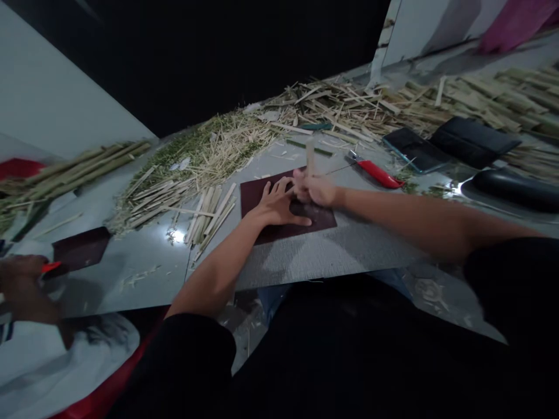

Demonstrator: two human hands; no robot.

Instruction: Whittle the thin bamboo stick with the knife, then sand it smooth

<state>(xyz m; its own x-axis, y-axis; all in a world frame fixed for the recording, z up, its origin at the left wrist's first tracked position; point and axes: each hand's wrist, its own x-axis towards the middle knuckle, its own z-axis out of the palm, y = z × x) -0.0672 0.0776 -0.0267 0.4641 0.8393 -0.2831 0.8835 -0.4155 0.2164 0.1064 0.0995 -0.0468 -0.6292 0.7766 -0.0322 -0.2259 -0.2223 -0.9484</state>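
Observation:
A dark red-brown sheet of sandpaper point(251, 201) lies on the grey table in front of me. My left hand point(277, 203) rests flat on it, fingers spread, pressing nothing else that I can see. Just to its right, my right hand point(317, 191) is closed around a pale bamboo strip point(310, 156), which sticks up above the fist. The strip's lower end is hidden by my fingers, and this hand is slightly blurred. Beyond my right wrist lies a red-handled tool point(379, 173) with a metal tip.
Cut bamboo strips point(212, 212) and a heap of shavings point(213, 145) spread across the left and back. To the right are a phone point(414, 150), a black wallet point(474, 142) and a black case point(515, 189). At far left, another person's hand point(21, 267) works beside a second dark sheet point(82, 249).

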